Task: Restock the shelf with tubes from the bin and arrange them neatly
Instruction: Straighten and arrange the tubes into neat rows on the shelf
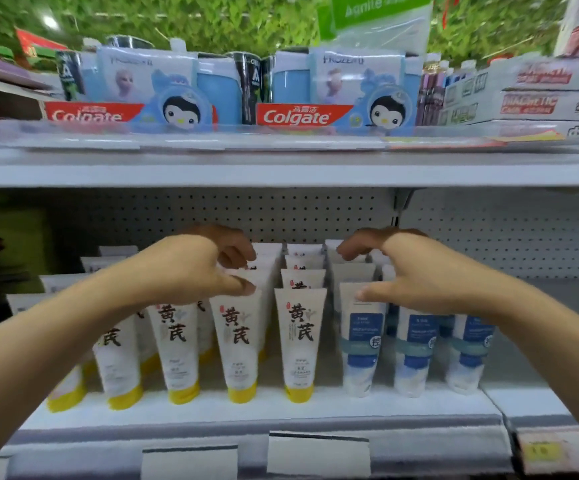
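Where wrists block rear rows: fingertips hidden.
Left hand (191,268) pinching yellow-capped tubes (236,341), right hand (416,271) curled over blue tubes (362,341); grip unclear. Colgate boxes (295,116) above.

Bright, even store light falls from above, with one glaring lamp spot (50,21) at the upper left. The upper shelf (281,174) shades the fingertips and rear tubes (302,261). Wide-angle bending curves the edges; upper goods and price labels (318,455) look smeared.

Tubes (300,337) stand cap-down on shelf (246,407) — rowed.
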The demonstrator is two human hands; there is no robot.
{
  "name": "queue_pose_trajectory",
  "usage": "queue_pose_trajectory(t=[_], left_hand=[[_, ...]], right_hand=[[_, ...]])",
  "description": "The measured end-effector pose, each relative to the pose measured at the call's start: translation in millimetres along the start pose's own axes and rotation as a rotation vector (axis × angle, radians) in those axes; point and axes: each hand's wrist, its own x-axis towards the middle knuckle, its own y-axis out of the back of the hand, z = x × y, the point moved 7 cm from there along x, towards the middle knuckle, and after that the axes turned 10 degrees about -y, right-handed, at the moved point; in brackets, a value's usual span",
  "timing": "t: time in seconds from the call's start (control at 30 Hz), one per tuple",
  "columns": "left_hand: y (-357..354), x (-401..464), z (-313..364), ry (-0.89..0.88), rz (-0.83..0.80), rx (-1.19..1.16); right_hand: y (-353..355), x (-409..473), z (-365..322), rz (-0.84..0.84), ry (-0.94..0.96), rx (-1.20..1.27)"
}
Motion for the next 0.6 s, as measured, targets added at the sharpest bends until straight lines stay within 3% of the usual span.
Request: queue_pose_trajectory(t=[0.13, 0.33, 0.6], left_hand=[[-15, -3, -16, -0.053, -0.101, 0.046], [-25, 3, -25, -0.136, -0.124, 0.061], [-37, 7, -20, -0.141, -0.163, 0.063]], right_hand=[[-18, 8, -26, -0.033, -0.084, -0.009], [-39, 15, -45, -0.065, -0.203, -0.104], [-53, 24, -52, -0.115, -0.215, -0.205]])
